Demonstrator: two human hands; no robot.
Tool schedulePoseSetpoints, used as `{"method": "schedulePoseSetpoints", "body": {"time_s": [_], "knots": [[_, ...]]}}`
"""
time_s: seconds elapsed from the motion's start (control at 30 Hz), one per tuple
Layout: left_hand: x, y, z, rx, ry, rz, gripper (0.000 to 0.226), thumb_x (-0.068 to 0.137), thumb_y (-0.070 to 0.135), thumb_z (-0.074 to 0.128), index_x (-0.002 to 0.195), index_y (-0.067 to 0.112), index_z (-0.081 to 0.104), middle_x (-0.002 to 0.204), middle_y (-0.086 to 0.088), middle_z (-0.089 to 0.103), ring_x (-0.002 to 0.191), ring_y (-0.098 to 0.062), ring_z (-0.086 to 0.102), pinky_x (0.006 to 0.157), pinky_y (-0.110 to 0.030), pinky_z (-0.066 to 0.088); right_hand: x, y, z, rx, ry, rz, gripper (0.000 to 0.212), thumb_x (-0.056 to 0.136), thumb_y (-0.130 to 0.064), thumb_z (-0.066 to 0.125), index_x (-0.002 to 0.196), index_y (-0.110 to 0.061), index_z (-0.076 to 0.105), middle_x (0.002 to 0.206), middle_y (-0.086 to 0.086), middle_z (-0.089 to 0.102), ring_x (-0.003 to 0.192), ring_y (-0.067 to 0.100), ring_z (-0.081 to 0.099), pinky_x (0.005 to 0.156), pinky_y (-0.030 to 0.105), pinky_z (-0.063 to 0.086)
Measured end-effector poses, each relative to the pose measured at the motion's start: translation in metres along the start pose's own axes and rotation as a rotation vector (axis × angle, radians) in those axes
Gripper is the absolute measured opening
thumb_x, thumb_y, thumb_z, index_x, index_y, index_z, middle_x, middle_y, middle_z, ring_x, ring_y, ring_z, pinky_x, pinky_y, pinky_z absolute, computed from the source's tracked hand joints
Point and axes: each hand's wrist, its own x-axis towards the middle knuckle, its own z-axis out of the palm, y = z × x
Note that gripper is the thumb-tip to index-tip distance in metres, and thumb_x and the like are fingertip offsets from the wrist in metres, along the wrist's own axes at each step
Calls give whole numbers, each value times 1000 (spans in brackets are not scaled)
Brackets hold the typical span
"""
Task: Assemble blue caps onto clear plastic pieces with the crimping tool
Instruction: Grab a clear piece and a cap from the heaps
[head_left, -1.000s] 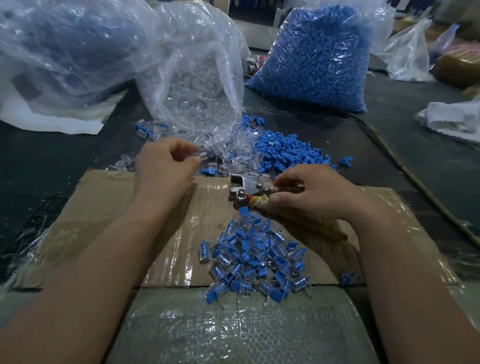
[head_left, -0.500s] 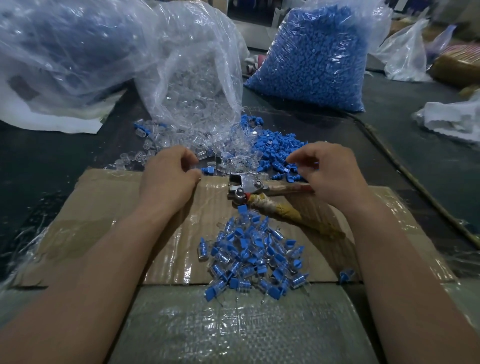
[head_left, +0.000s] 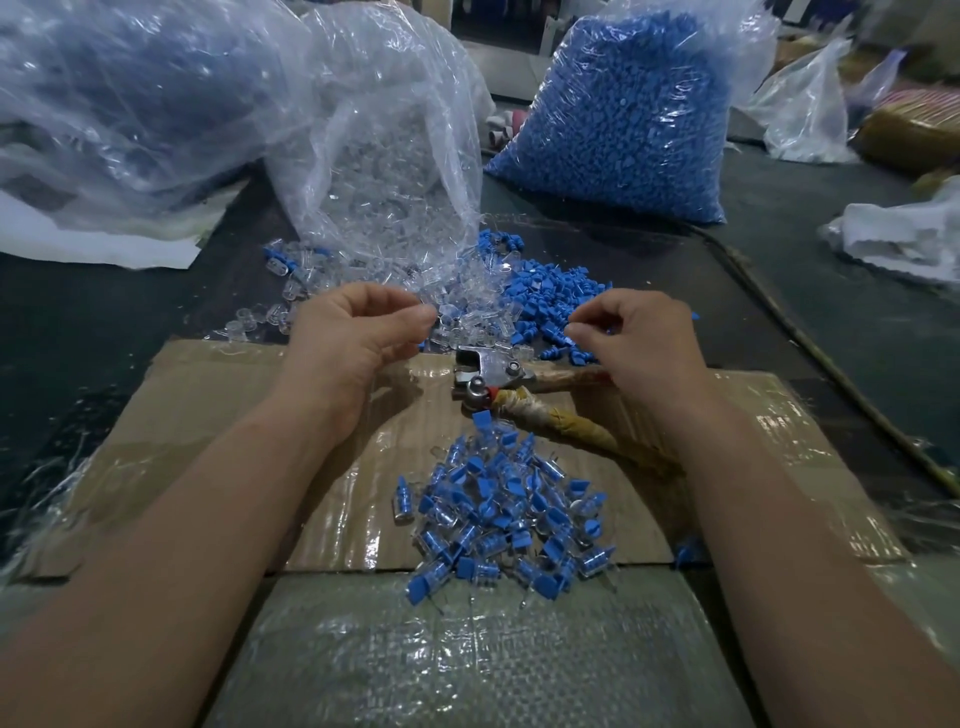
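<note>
my left hand (head_left: 358, 343) and right hand (head_left: 649, 343), grips curled on what i cannot tell, flank the tape-handled metal crimping tool (head_left: 493, 371), lying within reach.

Just beyond the right fingers (head_left: 587, 322) the loose caps (head_left: 550, 301) are a saturated mid-blue, the same blue as the bagful (head_left: 623, 114) far past them. Beyond the left fingers (head_left: 410, 312) the plastic pieces (head_left: 462, 306) are colourless and see-through, like their glossy bag (head_left: 384, 156). Between the two sets of fingers the crimping tool (head_left: 488, 369) has a silvery head, a small red spot at the joint, and handles wound in off-white and mustard-tan wrapping. Nearer than the fingers, the finished pile (head_left: 504, 509) mixes blue with clear. The cardboard (head_left: 208, 415) is brown, finely ribbed, with shiny tape. The sack (head_left: 467, 670) shows a grey-green woven grid. Left of the fingers the table (head_left: 78, 322) is near black.
</note>
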Motion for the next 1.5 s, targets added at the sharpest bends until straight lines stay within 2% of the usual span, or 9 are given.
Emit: {"method": "schedulePoseSetpoints", "body": {"time_s": [0.17, 0.3, 0.37, 0.57, 0.77, 0.93, 1.1, 1.2, 1.5], "knots": [[-1, 0, 1, -61, -82, -22, 30, 52, 10, 71, 81, 11, 64, 70, 1, 66, 62, -11, 66, 54, -22, 55, 8, 0, 9, -205, -191, -16, 21, 87, -18, 61, 107, -15, 68, 99, -2, 62, 80, 5, 46, 75, 22, 36], [-5, -1, 3, -36, -147, -78, 31, 54, 12, 73, 85, 11, 68, 71, -1, 67, 58, -13, 62, 60, -30, 55, 14, 2, 12, -181, -246, 101, 25, 86, -16, 61, 110, -16, 67, 112, 0, 65, 87, 7, 47, 79, 25, 39], [-6, -1, 4, -33, -160, -100, 30, 54, 12, 73, 83, 12, 69, 70, -1, 67, 61, -14, 62, 62, -33, 55, 15, 3, 14, -169, -248, 110, 24, 86, -16, 61, 109, -16, 68, 110, 1, 66, 84, 7, 47, 77, 25, 39], [-6, 3, 4, -88, -176, -19, 33, 51, 2, 68, 83, 5, 65, 82, -7, 65, 73, -15, 66, 64, -16, 52, 9, 2, 14, -135, -176, 15, 18, 89, -17, 58, 105, -15, 65, 99, -3, 63, 83, 6, 48, 75, 22, 36], [-18, 3, 9, -26, -235, -75, 30, 51, 10, 73, 80, 15, 71, 74, -2, 70, 64, -18, 66, 60, -41, 56, -3, -19, -12, 268, -25, -19, 9, 80, -15, 69, 85, -22, 66, 74, -16, 61, 66, -3, 58, 63, 7, 46], [-22, 5, 13, 0, -239, -25, 34, 51, 10, 69, 85, 14, 67, 78, -3, 73, 63, -18, 68, 59, -36, 56, -21, -45, -14, 501, -76, -99, 20, 73, -9, 74, 73, -26, 66, 66, -14, 64, 60, -2, 61, 59, 10, 48], [-21, 2, 14, 27, -227, 39, 33, 50, 7, 70, 83, 12, 68, 74, -5, 72, 64, -16, 69, 51, -27, 56, -27, -54, -5, 469, -137, -169, 18, 74, -8, 73, 74, -24, 65, 69, -8, 65, 61, 3, 61, 61, 17, 52], [-18, 0, 14, 97, -232, 113, 32, 48, 8, 72, 79, 15, 68, 74, -5, 72, 70, -15, 69, 60, -20, 54, -28, -55, -3, 469, -118, -175, 17, 75, -6, 73, 74, -21, 65, 70, -5, 65, 61, 4, 60, 60, 17, 52], [-17, -2, 16, 147, -253, 163, 31, 46, 12, 74, 76, 15, 65, 68, 0, 70, 64, -11, 67, 59, -18, 53, -29, -54, 1, 473, -139, -186, 17, 74, -8, 73, 72, -22, 65, 65, -7, 64, 56, 2, 58, 55, 16, 50]]}}
